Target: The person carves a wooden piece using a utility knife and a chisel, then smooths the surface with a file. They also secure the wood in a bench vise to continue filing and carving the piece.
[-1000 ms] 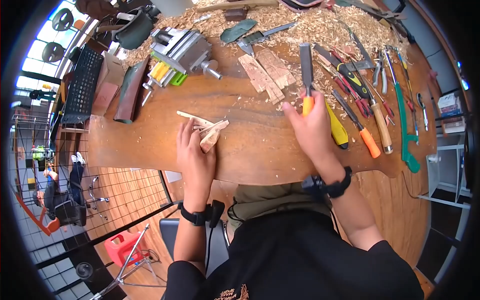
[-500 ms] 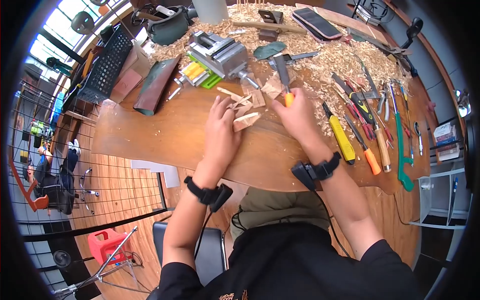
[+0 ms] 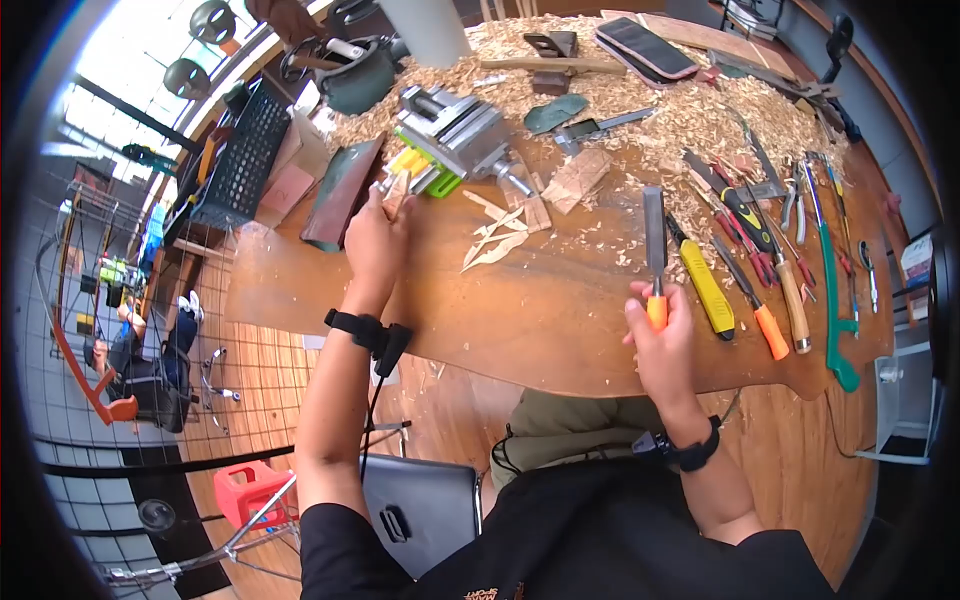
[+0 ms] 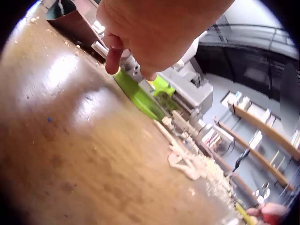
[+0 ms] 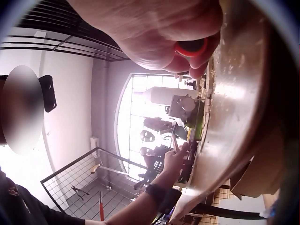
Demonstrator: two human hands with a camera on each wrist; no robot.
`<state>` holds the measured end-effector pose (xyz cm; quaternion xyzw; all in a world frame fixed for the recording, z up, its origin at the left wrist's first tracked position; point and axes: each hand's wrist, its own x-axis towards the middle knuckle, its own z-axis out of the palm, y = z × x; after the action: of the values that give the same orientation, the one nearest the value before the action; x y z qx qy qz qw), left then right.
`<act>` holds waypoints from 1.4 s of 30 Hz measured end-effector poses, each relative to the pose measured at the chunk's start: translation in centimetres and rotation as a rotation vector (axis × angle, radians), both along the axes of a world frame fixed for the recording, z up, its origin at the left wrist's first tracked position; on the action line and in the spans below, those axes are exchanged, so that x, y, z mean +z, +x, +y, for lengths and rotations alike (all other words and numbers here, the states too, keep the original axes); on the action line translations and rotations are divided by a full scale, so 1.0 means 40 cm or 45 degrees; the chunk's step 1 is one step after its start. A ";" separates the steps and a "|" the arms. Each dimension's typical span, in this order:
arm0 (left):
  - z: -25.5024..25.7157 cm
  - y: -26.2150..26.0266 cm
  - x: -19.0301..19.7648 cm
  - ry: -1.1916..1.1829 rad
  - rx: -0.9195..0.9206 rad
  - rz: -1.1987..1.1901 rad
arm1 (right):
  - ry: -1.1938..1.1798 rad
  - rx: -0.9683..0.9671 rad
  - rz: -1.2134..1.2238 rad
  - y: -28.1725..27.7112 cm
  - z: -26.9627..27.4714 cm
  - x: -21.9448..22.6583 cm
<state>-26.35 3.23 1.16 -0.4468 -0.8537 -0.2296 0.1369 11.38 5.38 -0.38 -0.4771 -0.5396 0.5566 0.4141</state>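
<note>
My left hand (image 3: 377, 245) grips a small piece of wood (image 3: 398, 193), which points up from the fingers beside the grey vise (image 3: 455, 130) with its green base. In the right wrist view the same wood (image 5: 174, 142) rises slanting from that hand. My right hand (image 3: 665, 345) holds a chisel (image 3: 654, 235) by its orange handle, blade pointing away from me, near the table's front edge. Wrapped fingers cover most of the handle in the right wrist view. Between the hands, several pale wood slivers (image 3: 497, 240) lie loose on the table (image 3: 520, 320).
Right of the chisel lie a yellow utility knife (image 3: 706, 290), an orange-handled tool (image 3: 768, 330) and a green saw (image 3: 830, 290). Flat wood pieces (image 3: 578, 180) lie in front of a caliper (image 3: 605, 125). Shavings (image 3: 720, 120) cover the back. A dark curved sheet (image 3: 343, 195) stands left.
My left hand has moved left from the slivers, carrying the wood piece and leaving the slivers behind. My right hand has drawn the chisel back toward the near edge.
</note>
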 end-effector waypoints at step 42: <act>-0.102 0.634 -0.084 0.523 -0.350 -1.401 | 0.027 0.136 0.060 0.011 0.164 0.046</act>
<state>-1.00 -0.83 -2.21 -0.3333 -0.6719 -0.6028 -0.2724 11.81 11.93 1.46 -0.4299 -0.5603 0.5832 0.4013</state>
